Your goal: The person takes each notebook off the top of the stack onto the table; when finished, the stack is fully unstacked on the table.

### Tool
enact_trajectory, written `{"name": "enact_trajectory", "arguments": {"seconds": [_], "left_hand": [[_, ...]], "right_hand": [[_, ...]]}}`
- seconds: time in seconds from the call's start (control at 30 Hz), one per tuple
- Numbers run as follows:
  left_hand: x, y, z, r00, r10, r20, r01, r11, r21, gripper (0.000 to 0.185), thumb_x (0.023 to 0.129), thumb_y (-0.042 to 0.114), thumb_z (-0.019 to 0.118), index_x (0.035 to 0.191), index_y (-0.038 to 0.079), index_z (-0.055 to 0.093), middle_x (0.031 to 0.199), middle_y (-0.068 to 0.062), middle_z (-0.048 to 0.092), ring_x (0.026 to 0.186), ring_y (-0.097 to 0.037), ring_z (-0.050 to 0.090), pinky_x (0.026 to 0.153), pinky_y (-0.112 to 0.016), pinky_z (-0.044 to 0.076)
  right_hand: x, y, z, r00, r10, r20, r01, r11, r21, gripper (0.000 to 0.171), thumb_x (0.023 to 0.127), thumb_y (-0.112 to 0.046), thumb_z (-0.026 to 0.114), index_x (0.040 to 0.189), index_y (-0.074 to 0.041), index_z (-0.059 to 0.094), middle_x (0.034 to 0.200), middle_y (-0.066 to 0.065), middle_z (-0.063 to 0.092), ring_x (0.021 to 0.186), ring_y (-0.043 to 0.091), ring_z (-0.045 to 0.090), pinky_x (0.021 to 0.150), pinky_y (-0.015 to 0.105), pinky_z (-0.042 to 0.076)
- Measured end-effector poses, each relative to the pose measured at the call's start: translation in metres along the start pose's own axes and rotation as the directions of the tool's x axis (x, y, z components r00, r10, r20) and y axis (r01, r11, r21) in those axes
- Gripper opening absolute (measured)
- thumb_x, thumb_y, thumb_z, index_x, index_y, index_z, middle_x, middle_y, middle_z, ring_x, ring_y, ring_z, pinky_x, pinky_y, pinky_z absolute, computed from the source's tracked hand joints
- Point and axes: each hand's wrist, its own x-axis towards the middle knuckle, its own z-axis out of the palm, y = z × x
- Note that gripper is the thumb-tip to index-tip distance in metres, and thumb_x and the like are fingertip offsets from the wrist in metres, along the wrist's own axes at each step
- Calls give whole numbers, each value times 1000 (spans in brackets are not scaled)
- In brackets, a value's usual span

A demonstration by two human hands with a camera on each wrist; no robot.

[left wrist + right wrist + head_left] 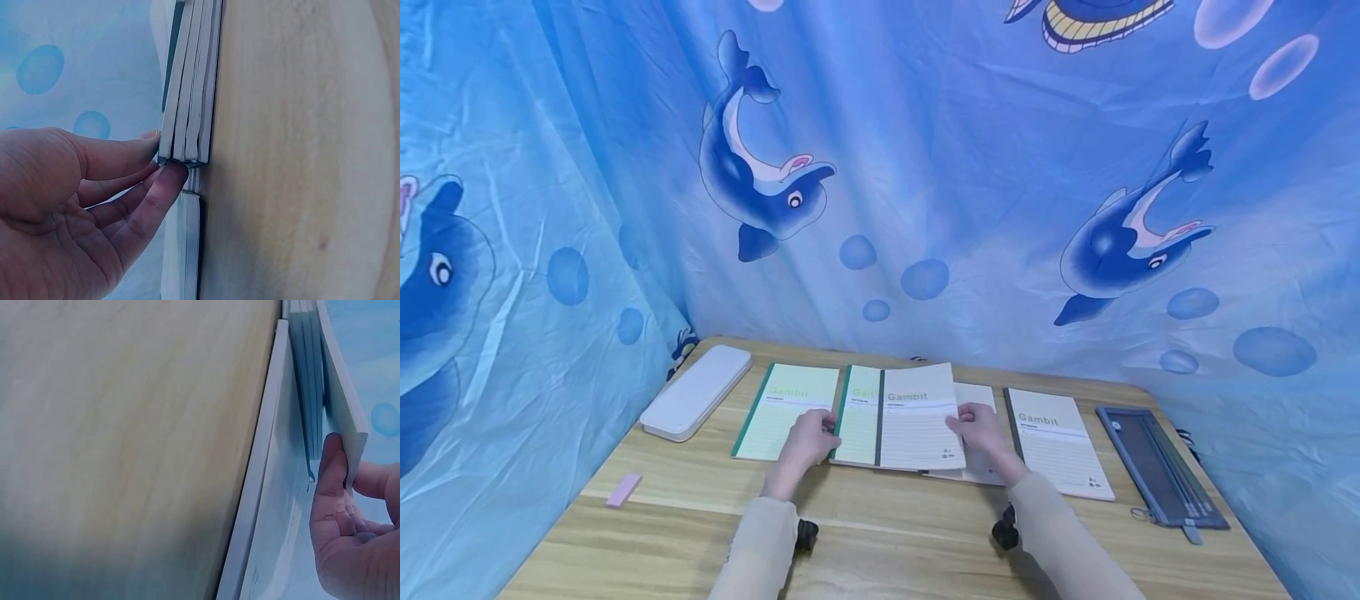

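Pinching green stack (860,425) at spine edge with left hand (807,437); pinching white notebook (919,417) at right edge with right hand (981,427). Holding it tilted over green stack and lower notebook (977,395), around middle of table (898,550).

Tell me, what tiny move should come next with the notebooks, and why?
I'd guess the right grip should slide the white notebook it pinches leftward and lay it flat on the green-topped stack. The notebook is tilted above that stack, and part of the green cover shows on the left. The left grip holds the stack's left edge, which may steady it.
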Motion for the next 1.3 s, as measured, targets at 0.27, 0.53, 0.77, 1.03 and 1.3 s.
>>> {"name": "enact_trajectory", "arguments": {"seconds": [0.27, 0.53, 0.77, 1.03, 1.3], "left_hand": [[1, 1, 1, 1000, -11, 0, 11, 1000, 2, 39, 84, -3, 73, 120, -11, 62, 109, -18, 67, 105, -35, 63, 90, -46, 53], [1, 0, 1, 1000, -4, -3, 4, 1000, 8, 38, 84, -4, 72, 120, -11, 62, 108, -19, 67, 103, -35, 64, 88, -45, 54], [0, 0, 0, 1000, 4, -1, -4, 1000, 10, 38, 83, -4, 72, 119, -12, 62, 107, -20, 67, 103, -36, 64, 88, -45, 54], [2, -1, 2, 1000, 0, -3, 0, 1000, -1, 38, 83, -4, 72, 120, -11, 62, 107, -19, 67, 103, -35, 64, 88, -46, 54], [1, -2, 2, 1000, -5, 4, 5, 1000, -15, 39, 83, -4, 73, 120, -11, 62, 107, -19, 68, 102, -35, 64, 88, -46, 54]], "right_hand": [[-1, 10, -20, 993, 116, 3, -116, 992, 55, 41, 95, -18, 66, 124, 10, 57, 104, 18, 66, 90, 24, 63, 78, 34, 53], [-8, 22, -40, 989, 148, 24, -150, 981, 124, 48, 96, -19, 66, 130, 12, 52, 104, 18, 65, 89, 21, 63, 75, 33, 55], [-18, 30, -58, 988, 145, 53, -151, 980, 132, 45, 99, -21, 63, 129, 11, 53, 75, -1, 50, 67, 12, 47, 63, 27, 44], [-35, 42, -84, 986, 158, 51, -163, 980, 113, 58, 99, -25, 63, 138, 14, 44, 117, 27, 63, 97, 27, 64, 85, 41, 55], [-52, 59, -117, 981, 191, 27, -193, 976, 105, 62, 99, -25, 64, 136, 17, 40, 111, 23, 66, 90, 19, 66, 78, 34, 56]]}}
